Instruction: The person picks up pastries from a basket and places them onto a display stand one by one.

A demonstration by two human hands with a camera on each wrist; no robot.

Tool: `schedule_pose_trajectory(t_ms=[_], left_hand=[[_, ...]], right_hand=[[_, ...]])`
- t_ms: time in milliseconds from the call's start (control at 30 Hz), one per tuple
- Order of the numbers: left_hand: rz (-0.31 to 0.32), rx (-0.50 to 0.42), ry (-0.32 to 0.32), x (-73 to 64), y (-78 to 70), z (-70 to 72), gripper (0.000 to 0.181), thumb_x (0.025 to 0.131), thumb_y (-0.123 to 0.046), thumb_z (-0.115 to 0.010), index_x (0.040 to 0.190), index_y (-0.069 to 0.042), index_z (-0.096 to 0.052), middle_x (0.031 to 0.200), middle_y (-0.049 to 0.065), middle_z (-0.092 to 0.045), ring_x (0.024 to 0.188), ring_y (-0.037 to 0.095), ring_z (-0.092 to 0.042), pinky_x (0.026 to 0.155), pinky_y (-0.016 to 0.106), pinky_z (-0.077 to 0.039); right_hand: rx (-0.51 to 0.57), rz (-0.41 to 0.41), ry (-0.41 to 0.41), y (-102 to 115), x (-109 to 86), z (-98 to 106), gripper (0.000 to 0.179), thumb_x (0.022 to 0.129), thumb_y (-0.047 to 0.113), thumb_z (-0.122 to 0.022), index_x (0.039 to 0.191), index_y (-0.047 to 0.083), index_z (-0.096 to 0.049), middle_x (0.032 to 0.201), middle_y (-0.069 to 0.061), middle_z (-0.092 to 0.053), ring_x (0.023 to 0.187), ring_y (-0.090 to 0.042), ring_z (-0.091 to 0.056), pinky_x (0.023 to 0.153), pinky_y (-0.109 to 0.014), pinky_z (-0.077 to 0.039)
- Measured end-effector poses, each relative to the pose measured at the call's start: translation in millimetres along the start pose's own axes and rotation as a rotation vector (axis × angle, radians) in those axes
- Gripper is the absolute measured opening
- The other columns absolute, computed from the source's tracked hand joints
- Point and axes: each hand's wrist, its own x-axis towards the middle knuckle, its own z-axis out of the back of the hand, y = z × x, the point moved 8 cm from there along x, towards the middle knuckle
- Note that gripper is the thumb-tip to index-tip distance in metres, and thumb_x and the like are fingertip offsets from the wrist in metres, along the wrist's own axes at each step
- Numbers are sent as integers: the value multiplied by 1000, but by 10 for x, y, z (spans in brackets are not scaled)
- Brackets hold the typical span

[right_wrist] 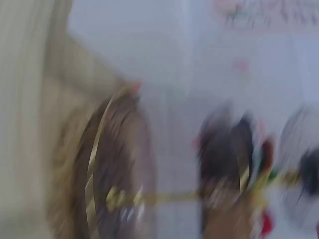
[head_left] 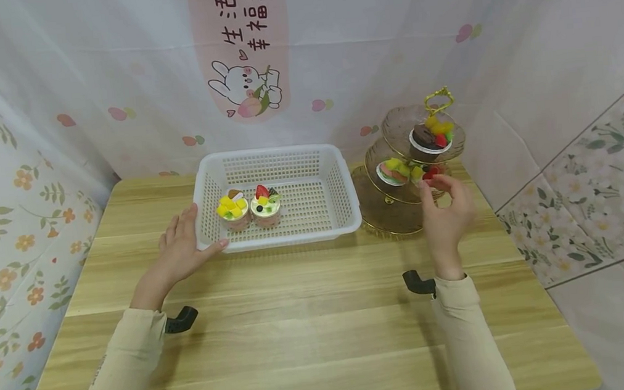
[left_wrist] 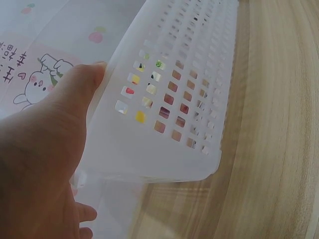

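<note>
A white plastic basket holds two small dessert cups, a mango-topped cup and a strawberry-topped cup. My left hand rests at its left front corner. The thumb lies along the front rim and the relaxed fingers are beside the left wall. My right hand is in front of a tiered stand, its thumb and forefinger bent near red fruit on the middle tier. No cup shows between them. A chocolate-coloured cup sits on the top tier, and a fruit-topped cup on the middle one.
The wooden table carries the basket and the stand at its back edge. A printed white curtain hangs close behind them. The stand's gold handle rises above the top tier. In the right wrist view, the stand is blurred.
</note>
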Motion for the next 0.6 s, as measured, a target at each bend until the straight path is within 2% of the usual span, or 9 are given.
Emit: schedule_pose_trajectory(t_ms=[67, 133, 200, 233, 300, 367, 433, 467, 600], left_hand=[[1, -4, 1, -1, 1, 6, 111, 82, -70, -51, 150, -14, 17, 159, 22, 4, 143, 49, 8, 106, 74, 0], [4, -5, 4, 0, 2, 13, 111, 82, -69, -51, 150, -14, 17, 159, 21, 5, 143, 50, 8, 106, 74, 0], [8, -4, 9, -3, -2, 21, 111, 82, -70, -51, 150, -14, 17, 159, 21, 6, 143, 50, 8, 106, 74, 0], [9, -4, 10, -4, -3, 26, 111, 82, -69, -51, 150, -14, 17, 159, 21, 6, 143, 50, 8, 106, 74, 0], [8, 0, 8, -1, -5, 30, 111, 82, -70, -51, 151, -14, 16, 159, 21, 5, 143, 50, 7, 106, 74, 0], [7, 0, 4, 1, -5, 32, 111, 82, -70, -51, 151, -14, 16, 159, 21, 4, 143, 50, 7, 106, 74, -1], [6, 5, -2, 10, 4, 28, 111, 81, -70, -51, 151, -14, 15, 159, 21, 4, 143, 50, 6, 106, 74, -1], [5, 6, -4, 13, 9, 24, 111, 81, -71, -51, 151, -14, 15, 159, 21, 3, 143, 50, 6, 106, 74, -1], [2, 6, -7, 22, 25, 6, 111, 81, -71, -51, 151, -15, 14, 160, 19, 4, 143, 49, 5, 106, 74, -2]], right_hand=[[92, 70, 114, 224, -27, -185, 25, 79, 18, -77, 97, 2, -70, 86, -15, -73, 84, -10, -64, 83, -19, -44], [180, 87, 268, 417, -91, -420, 28, 78, 16, -77, 102, 4, -69, 88, -13, -74, 85, -10, -66, 86, -19, -48], [260, 54, 413, 583, -170, -671, 32, 78, 18, -76, 107, 6, -68, 91, -12, -74, 86, -9, -68, 85, -27, -53], [279, 24, 483, 688, -201, -785, 33, 79, 17, -76, 110, 8, -68, 94, -12, -74, 88, -10, -69, 95, -30, -50], [331, -39, 607, 877, -248, -1009, 37, 81, 16, -74, 116, 7, -65, 100, -15, -73, 94, -16, -69, 99, -39, -48], [379, -100, 694, 1042, -261, -1220, 39, 84, 15, -71, 120, 5, -62, 106, -18, -71, 98, -19, -67, 98, -40, -48], [419, -149, 759, 1139, -256, -1450, 40, 85, 16, -70, 122, 7, -61, 109, -18, -70, 100, -22, -66, 99, -36, -47], [440, -166, 785, 1141, -257, -1579, 40, 85, 19, -70, 123, 9, -61, 111, -16, -70, 101, -22, -66, 90, -35, -51], [449, -220, 910, 1062, -285, -2103, 40, 85, 33, -69, 123, 21, -62, 114, -6, -70, 103, -14, -65, 93, -31, -51]])
